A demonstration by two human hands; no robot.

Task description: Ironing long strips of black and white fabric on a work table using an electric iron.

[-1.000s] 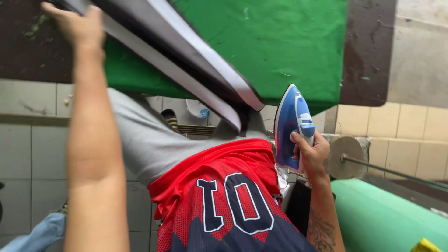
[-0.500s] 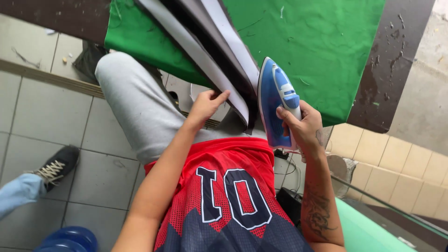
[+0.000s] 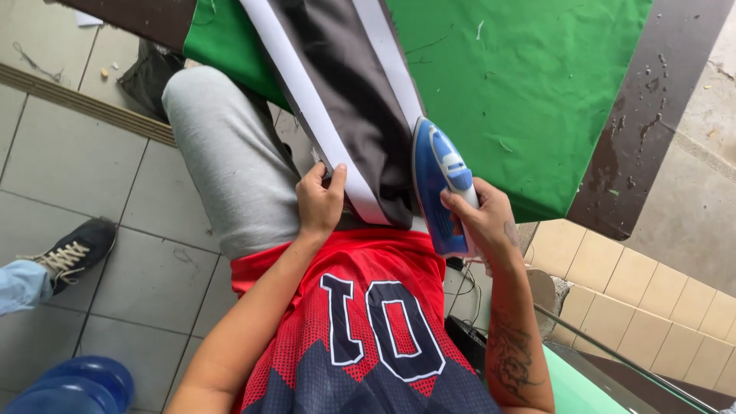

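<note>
Green-covered board (image 3: 537, 92) over grey floor tiles. My left hand (image 3: 320, 201) pinches the white-edged dark garment (image 3: 345, 100) at the near edge; my right hand (image 3: 484, 222) grips the blue iron (image 3: 438, 184). Risk: the soleplate sliding onto my left fingers.

We see a dark brown table (image 3: 652, 115) under a green cloth (image 3: 529, 84); on the cloth lies a black-and-white garment (image 3: 345, 92), possibly trousers, hanging over the near edge.
</note>
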